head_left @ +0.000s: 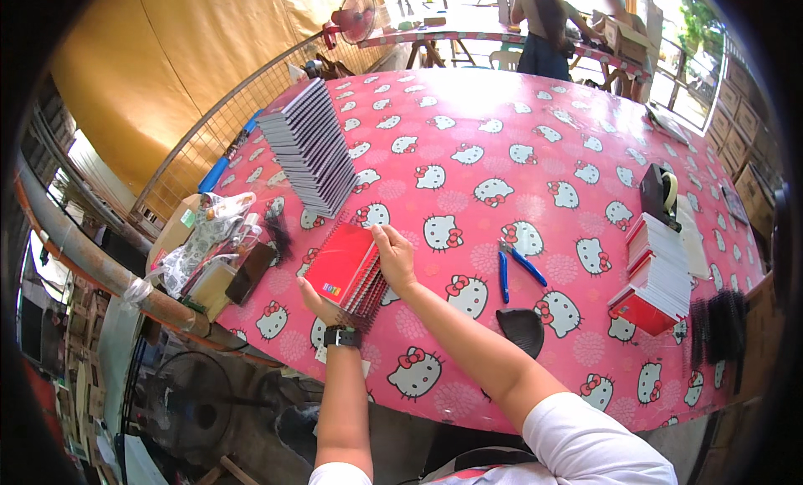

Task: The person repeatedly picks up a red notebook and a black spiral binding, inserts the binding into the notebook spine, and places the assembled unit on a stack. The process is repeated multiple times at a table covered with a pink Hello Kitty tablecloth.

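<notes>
A small stack of red spiral notebooks (pixel 339 263) is held between my two hands at the left of the table, black coils along its right side. My left hand (pixel 316 303), a black watch at its wrist, grips the near left corner. My right hand (pixel 396 257) is closed around the far right edge, over the coils. Just beyond stands a tall pile of spiral notebooks (pixel 309 150), coils facing right. Blue-handled pliers (pixel 520 267) lie spread on the pink tablecloth (pixel 435 318) to the right of my hands. A black curved tray (pixel 521 330) sits nearer to me.
At right are rows of unbound notebook pads (pixel 652 272), a tape dispenser (pixel 661 194) and a bunch of black coils (pixel 718 330). Plastic bags and small items (pixel 209 251) crowd the left edge. Farther back, two people work at another table, near a red fan (pixel 355 16).
</notes>
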Demonstrator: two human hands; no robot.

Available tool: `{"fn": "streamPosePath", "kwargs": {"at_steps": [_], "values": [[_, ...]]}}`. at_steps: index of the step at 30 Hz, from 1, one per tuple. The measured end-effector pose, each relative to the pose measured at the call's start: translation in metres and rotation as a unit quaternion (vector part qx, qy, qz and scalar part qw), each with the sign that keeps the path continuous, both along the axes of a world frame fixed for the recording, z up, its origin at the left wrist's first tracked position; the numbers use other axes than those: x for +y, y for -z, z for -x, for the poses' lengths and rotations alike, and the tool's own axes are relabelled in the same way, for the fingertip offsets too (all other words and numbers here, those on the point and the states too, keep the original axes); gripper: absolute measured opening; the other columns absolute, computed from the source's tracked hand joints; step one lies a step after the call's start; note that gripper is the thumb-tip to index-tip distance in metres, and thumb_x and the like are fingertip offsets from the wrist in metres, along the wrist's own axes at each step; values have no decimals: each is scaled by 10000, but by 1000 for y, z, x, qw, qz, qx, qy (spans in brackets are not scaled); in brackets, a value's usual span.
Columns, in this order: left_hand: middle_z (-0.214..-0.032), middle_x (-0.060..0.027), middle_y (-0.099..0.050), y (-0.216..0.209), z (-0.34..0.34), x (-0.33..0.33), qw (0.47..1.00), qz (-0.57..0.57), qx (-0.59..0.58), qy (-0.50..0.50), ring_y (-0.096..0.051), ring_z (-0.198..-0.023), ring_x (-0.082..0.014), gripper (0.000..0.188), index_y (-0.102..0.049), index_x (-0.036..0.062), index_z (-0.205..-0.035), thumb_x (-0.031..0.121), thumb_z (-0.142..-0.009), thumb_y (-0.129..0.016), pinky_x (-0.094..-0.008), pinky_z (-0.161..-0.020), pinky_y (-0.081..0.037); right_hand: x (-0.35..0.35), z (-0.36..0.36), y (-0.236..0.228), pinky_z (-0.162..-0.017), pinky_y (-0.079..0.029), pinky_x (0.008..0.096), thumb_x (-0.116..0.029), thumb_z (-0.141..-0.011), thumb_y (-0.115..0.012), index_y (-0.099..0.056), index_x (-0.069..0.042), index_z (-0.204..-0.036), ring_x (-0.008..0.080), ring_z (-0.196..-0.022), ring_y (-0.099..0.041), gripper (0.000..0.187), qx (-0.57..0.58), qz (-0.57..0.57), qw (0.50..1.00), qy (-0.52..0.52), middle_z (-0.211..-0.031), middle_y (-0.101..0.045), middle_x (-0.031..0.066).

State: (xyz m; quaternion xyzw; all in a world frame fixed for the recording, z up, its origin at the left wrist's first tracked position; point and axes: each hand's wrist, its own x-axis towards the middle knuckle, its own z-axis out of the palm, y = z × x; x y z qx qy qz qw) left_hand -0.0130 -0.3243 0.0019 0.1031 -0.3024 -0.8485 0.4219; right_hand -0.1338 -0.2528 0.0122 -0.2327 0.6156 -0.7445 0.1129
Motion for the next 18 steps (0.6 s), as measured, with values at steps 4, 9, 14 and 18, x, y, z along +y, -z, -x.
{"fn": "streamPosePath", "kwargs": {"at_steps": [4,9,14,18], "values": [[-1344,-236,-466,8,-7,-13,997,73,-18,-22,-513,-1186,-371,879,-370,-44,-1365,695,-890,-360,-499,-1001,-430,-10,-4,1,-642,-440,283,-354,-911,-610,-678,-29,-925,116,-653,-514,333,-4,28,999,47,-680,-572,45],[-1189,-196,-555,-13,-2,2,941,167,-180,-235,-572,-1051,-290,667,-490,-40,-1237,556,-969,-357,-440,-928,-471,0,-14,-10,-606,-427,282,-298,-897,-645,-673,-29,-962,93,-634,-494,278,21,79,994,66,-667,-582,13],[-1129,-154,-577,2,-12,-8,856,289,-285,-320,-598,-957,-258,625,-529,-32,-1194,522,-989,-325,-406,-884,-488,0,-14,-9,-613,-440,304,-308,-932,-589,-662,-41,-1023,117,-647,-528,291,32,46,998,42,-668,-588,63],[-1128,-150,-583,25,-24,-33,993,20,-36,-109,-586,-1005,-288,675,-537,-23,-1190,578,-970,-323,-424,-907,-478,-9,-1,6,-657,-461,363,-382,-956,-510,-652,-22,-1008,197,-665,-569,390,62,87,985,138,-680,-588,150]]}}
